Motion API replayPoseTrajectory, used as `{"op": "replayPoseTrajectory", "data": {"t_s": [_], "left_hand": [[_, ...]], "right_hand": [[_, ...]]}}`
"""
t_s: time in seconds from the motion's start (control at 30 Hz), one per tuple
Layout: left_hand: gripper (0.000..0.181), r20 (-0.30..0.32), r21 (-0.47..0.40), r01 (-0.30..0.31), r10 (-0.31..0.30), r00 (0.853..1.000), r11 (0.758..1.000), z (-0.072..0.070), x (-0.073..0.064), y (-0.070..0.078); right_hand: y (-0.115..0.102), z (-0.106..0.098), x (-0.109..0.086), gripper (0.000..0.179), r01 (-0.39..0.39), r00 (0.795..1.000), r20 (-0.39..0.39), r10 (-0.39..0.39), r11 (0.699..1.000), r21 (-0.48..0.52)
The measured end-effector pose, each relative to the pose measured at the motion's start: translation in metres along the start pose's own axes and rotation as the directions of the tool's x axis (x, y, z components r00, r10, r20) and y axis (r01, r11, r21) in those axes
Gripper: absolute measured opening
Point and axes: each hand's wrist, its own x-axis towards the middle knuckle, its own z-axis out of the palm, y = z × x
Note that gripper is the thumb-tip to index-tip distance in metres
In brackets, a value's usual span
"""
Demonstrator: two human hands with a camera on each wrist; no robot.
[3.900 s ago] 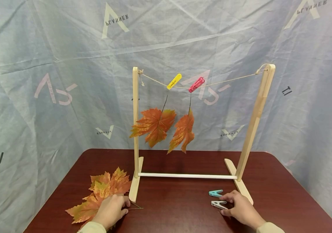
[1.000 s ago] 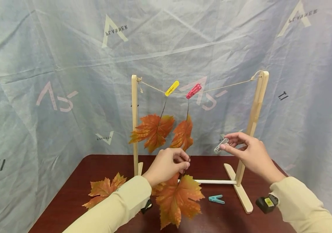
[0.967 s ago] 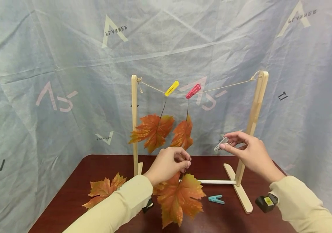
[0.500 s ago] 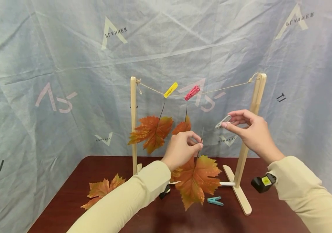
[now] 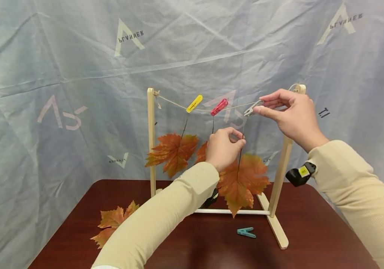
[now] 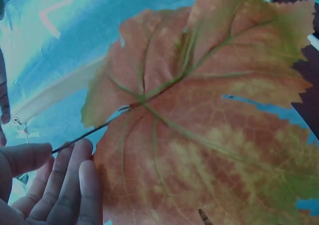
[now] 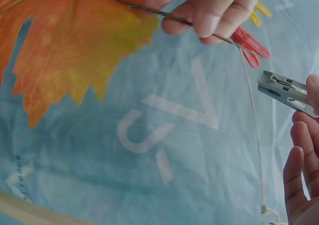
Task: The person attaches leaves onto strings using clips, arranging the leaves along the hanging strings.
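Observation:
My left hand [image 5: 225, 147] pinches the dark stem of an orange maple leaf [image 5: 243, 179] between thumb and fingertips; the leaf hangs below and the stem's tip points up toward the string. The same leaf [image 6: 199, 100] fills much of the left wrist view. Higher and to the right, my right hand [image 5: 294, 114] pinches a grey clothespin [image 5: 253, 108] by its handle end, its nose close to the string [image 5: 237, 107] and the stem tip. In the right wrist view the clothespin [image 7: 283, 89] sits near the stem tip, beside the string.
A yellow clothespin [image 5: 194, 104] and a pink clothespin [image 5: 219, 107] hold leaves on the string of a wooden stand [image 5: 279, 175]. The left leaf [image 5: 173, 153] shows fully. A teal clothespin [image 5: 246, 232] and another leaf [image 5: 111, 220] lie on the table [image 5: 185, 246].
Both hands, first down at the table, have lifted a leaf and the grey clothespin. Over the last second both rose toward the string, the left hand also moving right.

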Motion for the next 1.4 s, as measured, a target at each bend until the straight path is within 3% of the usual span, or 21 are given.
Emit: {"op": "replayPoseTrajectory", "data": {"t_s": [0.23, 0.5, 0.8, 1.13, 1.4], "left_hand": [[0.007, -0.087, 0.022, 0.065, -0.063, 0.994, 0.998, 0.007, 0.016, 0.003], [0.006, -0.153, 0.049, 0.097, -0.088, 0.984, 0.994, 0.014, 0.034, 0.002], [0.007, -0.157, 0.075, 0.144, -0.131, 0.979, 0.987, 0.018, 0.044, 0.006], [0.006, -0.169, 0.035, 0.128, -0.120, 0.978, 0.991, 0.017, 0.051, 0.003], [0.005, -0.179, 0.005, 0.110, -0.107, 0.978, 0.994, 0.018, 0.055, 0.000]], "right_hand": [[0.000, -0.001, 0.019, 0.034, -0.018, 1.000, 0.021, 0.018, 1.000, -0.004], [0.009, 0.003, 0.032, 0.033, -0.057, 0.998, 0.038, 0.055, 0.998, 0.031], [0.009, 0.001, 0.045, 0.025, -0.096, 0.993, 0.074, 0.092, 0.994, 0.052], [0.005, 0.003, 0.055, 0.024, -0.128, 0.985, 0.120, 0.124, 0.991, 0.028], [0.006, 0.007, 0.054, 0.027, -0.105, 0.982, 0.160, 0.102, 0.994, 0.010]]}}
